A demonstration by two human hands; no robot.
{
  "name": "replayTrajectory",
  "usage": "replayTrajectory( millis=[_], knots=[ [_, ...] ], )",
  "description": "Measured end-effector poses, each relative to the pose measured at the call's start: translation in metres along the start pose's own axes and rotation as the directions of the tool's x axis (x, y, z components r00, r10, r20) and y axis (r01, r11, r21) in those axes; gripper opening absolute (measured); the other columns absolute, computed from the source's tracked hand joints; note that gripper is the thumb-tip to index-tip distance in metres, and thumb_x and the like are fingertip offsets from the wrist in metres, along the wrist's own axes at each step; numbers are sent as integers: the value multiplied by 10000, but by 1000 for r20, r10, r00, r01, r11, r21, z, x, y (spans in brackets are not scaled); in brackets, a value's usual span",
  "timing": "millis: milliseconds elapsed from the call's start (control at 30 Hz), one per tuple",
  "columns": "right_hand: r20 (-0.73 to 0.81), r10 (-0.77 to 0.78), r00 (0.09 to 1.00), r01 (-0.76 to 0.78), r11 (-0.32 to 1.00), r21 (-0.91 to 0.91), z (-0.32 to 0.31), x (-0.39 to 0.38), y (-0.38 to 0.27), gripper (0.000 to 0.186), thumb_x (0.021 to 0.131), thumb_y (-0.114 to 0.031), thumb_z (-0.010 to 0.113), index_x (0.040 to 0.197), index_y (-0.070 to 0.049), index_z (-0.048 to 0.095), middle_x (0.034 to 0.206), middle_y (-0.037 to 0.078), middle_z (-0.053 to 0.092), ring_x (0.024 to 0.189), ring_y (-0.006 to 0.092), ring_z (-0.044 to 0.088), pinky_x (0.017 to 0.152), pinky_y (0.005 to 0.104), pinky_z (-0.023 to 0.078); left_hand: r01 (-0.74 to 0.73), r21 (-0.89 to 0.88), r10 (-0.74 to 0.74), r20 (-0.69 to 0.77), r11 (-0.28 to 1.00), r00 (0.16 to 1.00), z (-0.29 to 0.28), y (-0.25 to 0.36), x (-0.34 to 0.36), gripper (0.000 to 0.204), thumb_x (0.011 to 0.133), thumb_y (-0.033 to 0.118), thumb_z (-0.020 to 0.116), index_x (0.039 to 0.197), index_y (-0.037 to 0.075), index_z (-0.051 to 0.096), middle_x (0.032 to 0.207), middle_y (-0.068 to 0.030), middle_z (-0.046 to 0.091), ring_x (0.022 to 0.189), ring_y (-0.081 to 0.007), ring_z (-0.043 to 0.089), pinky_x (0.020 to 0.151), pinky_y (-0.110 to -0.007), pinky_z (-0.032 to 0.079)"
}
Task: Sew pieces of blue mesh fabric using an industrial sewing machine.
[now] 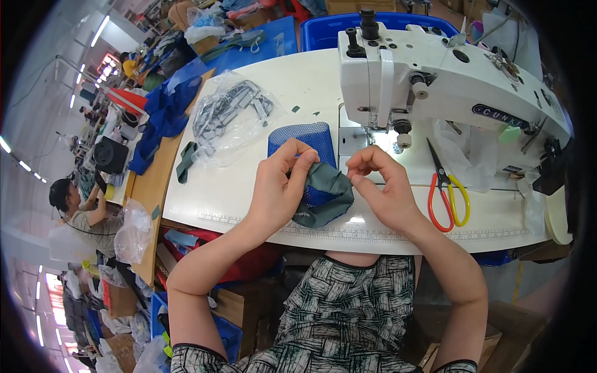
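Between my hands is a dark green fabric piece (333,205), gathered and curved. It is joined to or lying over a blue mesh panel (303,132) that stretches away behind it on the white table; which of these I cannot tell. My left hand (278,185) pinches the green fabric's upper left edge between thumb and fingers. At the upper right edge, my right hand (387,198) closes thumb and forefinger on the same cloth. Just beyond stands a white sewing machine (429,81), its needle area to the right of the mesh.
Snips with red and yellow handles (449,202) lie right of my right hand. A clear plastic bag of grey strips (233,115) and a green scrap (186,163) are on the left. A blue bin (314,38) stands behind the table. Another person (84,214) sits far left.
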State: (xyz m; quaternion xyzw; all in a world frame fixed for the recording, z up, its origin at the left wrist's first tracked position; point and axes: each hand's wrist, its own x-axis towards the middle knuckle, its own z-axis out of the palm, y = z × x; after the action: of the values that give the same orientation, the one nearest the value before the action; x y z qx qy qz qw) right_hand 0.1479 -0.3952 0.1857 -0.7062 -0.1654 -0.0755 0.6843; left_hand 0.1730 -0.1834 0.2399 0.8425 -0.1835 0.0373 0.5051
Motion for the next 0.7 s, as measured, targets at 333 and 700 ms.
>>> replayTrajectory(
  millis=[333, 700],
  knots=[
    [83, -188, 979, 202, 952, -231, -3, 4, 1, 121, 849, -61, 728, 949, -37, 665, 941, 78, 656, 921, 264, 605, 825, 367, 476, -110, 39, 101, 189, 993, 977, 6, 4, -3, 262, 856, 126, 864, 1033, 4, 714, 782, -25, 651, 715, -100, 593, 652, -261, 470],
    [-62, -346, 936, 293, 865, -407, 1, 0, 7, 208, 802, 53, 590, 995, -19, 622, 950, 93, 662, 868, 260, 628, 787, 392, 529, -142, 179, 117, 144, 973, 983, -2, 13, 9, 154, 864, -62, 743, 1002, -2, 775, 814, -34, 646, 756, -104, 616, 680, -261, 482]
  ],
)
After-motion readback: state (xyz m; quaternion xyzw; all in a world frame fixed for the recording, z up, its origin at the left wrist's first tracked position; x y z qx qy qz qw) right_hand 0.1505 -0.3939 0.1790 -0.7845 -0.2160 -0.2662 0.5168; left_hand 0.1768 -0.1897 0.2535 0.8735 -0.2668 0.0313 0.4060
